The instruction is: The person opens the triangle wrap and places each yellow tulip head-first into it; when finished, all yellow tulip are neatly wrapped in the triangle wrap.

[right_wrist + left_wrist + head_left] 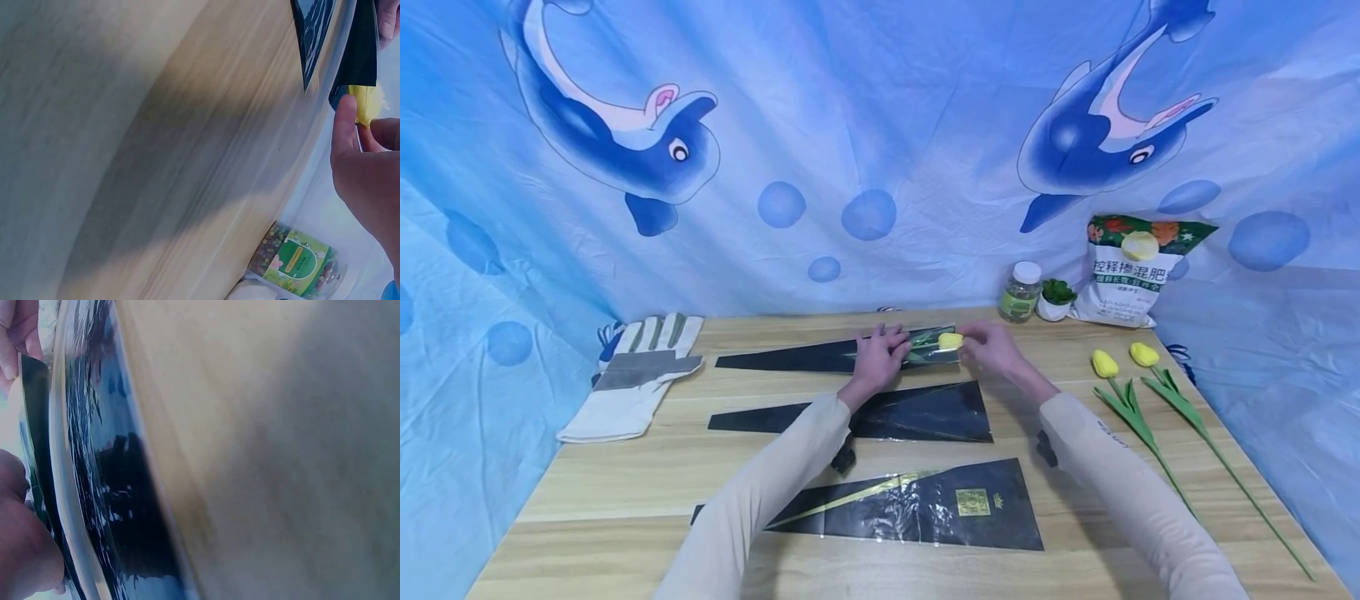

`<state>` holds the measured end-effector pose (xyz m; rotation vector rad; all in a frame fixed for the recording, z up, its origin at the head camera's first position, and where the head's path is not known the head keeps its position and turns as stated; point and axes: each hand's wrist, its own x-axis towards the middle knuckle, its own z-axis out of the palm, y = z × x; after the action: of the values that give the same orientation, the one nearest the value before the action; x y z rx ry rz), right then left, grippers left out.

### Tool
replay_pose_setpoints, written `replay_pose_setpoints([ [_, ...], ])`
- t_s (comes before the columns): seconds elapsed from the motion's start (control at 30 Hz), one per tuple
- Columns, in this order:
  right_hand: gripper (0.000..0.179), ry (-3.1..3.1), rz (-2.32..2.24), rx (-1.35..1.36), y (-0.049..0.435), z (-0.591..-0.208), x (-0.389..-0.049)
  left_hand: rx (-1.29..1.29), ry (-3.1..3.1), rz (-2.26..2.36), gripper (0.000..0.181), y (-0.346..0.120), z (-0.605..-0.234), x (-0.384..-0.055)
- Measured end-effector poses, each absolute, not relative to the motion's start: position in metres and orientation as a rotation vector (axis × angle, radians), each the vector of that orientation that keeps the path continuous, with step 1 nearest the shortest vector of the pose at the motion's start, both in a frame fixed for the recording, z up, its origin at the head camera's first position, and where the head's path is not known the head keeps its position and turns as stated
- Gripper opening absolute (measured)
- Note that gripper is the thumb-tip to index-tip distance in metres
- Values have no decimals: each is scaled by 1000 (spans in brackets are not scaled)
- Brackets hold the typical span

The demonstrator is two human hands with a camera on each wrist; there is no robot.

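Note:
A yellow tulip (951,341) lies in the wide end of the farthest flower sleeve (790,357), its green leaves showing through the clear film. My left hand (878,357) holds that sleeve near its middle, fingers bent over the film; their undersides are hidden. At the sleeve's mouth, my right hand (992,346) pinches the tulip's bloom between thumb and fingers. The right wrist view shows the yellow bloom (367,103) between these fingertips, just out of the black sleeve (359,53). Two more black sleeves, the middle one (925,412) and the nearest one (925,508), lie flat below.
Two yellow tulips, one left (1105,364) and one right (1144,354), lie at the table's right. A jar (1019,293), a small potted plant (1057,298) and a fertilizer bag (1123,275) stand at the back right. Work gloves (640,375) lie at the left.

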<state>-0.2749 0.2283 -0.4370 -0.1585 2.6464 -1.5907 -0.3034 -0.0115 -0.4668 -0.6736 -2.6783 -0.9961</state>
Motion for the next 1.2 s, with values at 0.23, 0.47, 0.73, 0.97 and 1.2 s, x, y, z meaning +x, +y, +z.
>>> replay_pose_setpoints([
  [0.23,32,2510,-1719,-140,221,-434,-274,-687,-2664,-1020,33,-11,-467,-303],
  [0.47,37,2371,-1830,-91,216,-430,-273,-677,-2686,-1014,35,-9,-466,-302],
  [0.73,44,2149,-1970,-79,211,-429,-276,-672,-2713,-969,35,-7,-463,-302],
  [0.97,48,2106,-1976,-102,205,-427,-276,-680,-2697,-976,36,-4,-464,-303],
  [1.2,49,2051,-2016,-26,202,-429,-283,-677,-2681,-981,34,-3,-465,-305],
])
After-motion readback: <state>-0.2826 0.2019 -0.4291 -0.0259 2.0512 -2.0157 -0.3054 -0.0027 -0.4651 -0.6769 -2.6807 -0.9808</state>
